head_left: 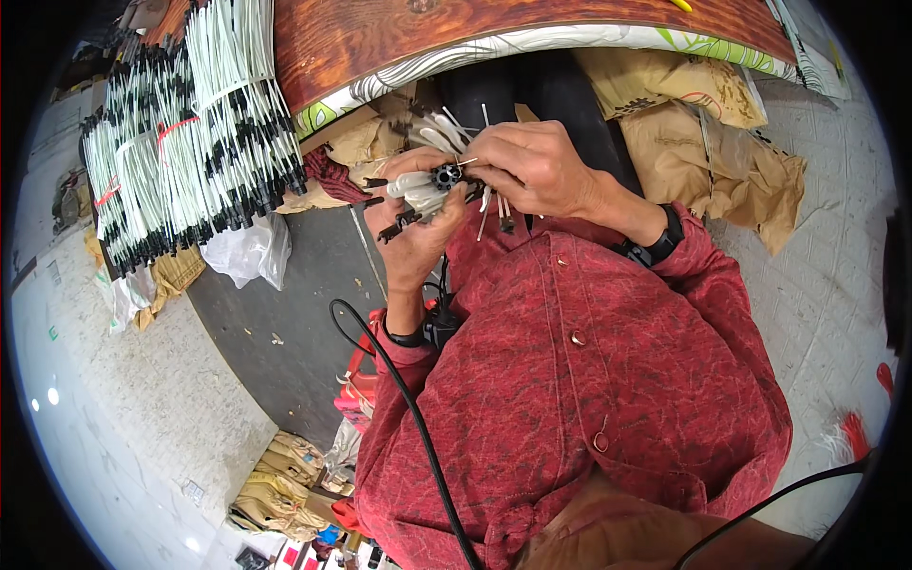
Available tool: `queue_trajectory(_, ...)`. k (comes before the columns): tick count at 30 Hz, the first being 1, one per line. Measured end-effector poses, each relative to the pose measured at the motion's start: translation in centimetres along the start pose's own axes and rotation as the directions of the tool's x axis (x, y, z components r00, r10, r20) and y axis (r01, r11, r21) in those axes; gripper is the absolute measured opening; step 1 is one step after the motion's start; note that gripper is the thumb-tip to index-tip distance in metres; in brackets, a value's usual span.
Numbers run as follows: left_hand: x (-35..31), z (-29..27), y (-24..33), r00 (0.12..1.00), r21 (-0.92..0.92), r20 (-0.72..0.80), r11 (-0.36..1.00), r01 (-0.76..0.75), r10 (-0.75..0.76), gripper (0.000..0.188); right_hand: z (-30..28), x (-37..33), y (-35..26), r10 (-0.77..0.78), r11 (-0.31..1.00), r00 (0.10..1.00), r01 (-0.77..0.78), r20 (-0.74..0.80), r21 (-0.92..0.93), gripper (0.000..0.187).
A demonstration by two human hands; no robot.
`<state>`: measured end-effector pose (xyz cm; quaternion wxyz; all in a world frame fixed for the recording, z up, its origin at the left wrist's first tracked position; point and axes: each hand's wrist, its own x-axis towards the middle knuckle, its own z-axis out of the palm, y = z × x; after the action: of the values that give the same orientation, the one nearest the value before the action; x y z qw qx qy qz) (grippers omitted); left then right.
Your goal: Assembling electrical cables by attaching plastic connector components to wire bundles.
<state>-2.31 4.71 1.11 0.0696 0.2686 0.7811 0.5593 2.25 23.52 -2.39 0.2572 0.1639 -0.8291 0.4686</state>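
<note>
Upright in front of my chest, my left hand (415, 245) is closed round a cluster of translucent white pieces (414, 186) with black ends poking out past the fingers. A round black part with small holes (446, 177) sits among them, close to both thumbs. My right hand (532, 169) is bent over from the right, its fingertips pinched at a thin white rod (466, 162) beside that black part. More thin white rods (486, 211), some black-tipped, stick out below and above the right fingers. The fingers hide where these parts join.
A reddish wooden tabletop (351, 36) with a patterned cloth edge (532, 40) lies ahead. Bundles of white rods with black ends (190, 142), some tied with red bands, are stacked at the left. Brown paper sacks (703, 157) stand at the right. A black cable (410, 399) hangs by my left arm.
</note>
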Motion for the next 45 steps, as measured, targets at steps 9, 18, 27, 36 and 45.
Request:
queue_trajectory(9,0.0,0.8,0.4,0.999,-0.124,-0.048,0.992,-0.020,0.014,0.031,-0.5,-0.2,-0.4,-0.068,0.995,0.997,0.071,0.044,-0.072,0.016)
queue_trajectory(18,0.0,1.3,0.2,0.999,-0.190,-0.033,0.981,-0.040,0.034,0.033,-1.2,-0.3,-0.5,-0.035,0.999,0.998,0.035,0.054,0.001,0.016)
queue_trajectory(27,0.7,1.7,-0.2,0.998,-0.248,0.005,0.967,-0.052,0.055,0.034,-1.9,-0.3,-0.8,0.106,0.993,0.992,-0.102,0.072,-0.057,0.014)
queue_trajectory(36,1.8,1.9,0.4,0.989,-0.068,0.127,0.995,-0.067,0.075,0.026,-3.8,-0.4,0.2,0.114,0.991,0.992,-0.118,0.061,0.055,0.019)
queue_trajectory(45,2.4,2.2,1.3,0.979,0.082,0.165,0.988,-0.132,0.117,0.020,-5.5,0.4,0.4,-0.063,0.998,0.996,0.062,0.060,0.013,0.025)
